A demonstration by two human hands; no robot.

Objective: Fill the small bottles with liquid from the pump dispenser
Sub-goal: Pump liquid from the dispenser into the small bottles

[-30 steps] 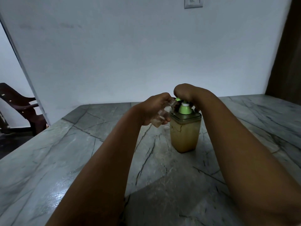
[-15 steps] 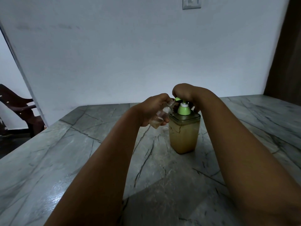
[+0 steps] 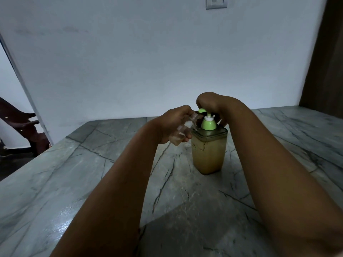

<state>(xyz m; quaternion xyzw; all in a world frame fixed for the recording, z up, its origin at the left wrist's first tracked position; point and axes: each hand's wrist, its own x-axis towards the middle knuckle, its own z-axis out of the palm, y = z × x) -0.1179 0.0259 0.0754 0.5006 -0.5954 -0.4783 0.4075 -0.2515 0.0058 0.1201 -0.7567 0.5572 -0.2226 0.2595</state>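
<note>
Head view, dim light. The left hand (image 3: pixel 173 124) grips a small clear bottle (image 3: pixel 182 129), fingers curled round its body. The bottle is tilted: its long axis runs from the base, low and to the left, up and to the right, so the open neck points at the green spout of the pump dispenser (image 3: pixel 208 147). The neck sits just beside the spout tip; contact between them cannot be resolved. A little pale liquid lies in the low end of the bottle.

The dispenser stands upright on the table (image 3: pixel 92 173), long axis vertical. Square clear body, mostly filled with yellowish-tan liquid, dark translucent lid, green collar, white stem. The spout points left, toward the bottle.

The right hand (image 3: pixel 211 104) rests on top of the pump head, wrist arched, fingers curled down over it. The pump head itself is mostly hidden beneath the hand; only the spout tip shows.

A small pale round item (image 3: pixel 187 145) lies on the table just left of the dispenser base, under the bottle; too small to identify.

Surface: grey marble-pattern tabletop with dark veins, glossy at lower left. Behind it, a plain pale wall with a switch plate (image 3: pixel 216 2) at the top edge. A dark brown chair (image 3: pixel 24 125) stands at far left beyond the table corner. A dark wooden panel (image 3: pixel 326 62) fills the right edge.
</note>
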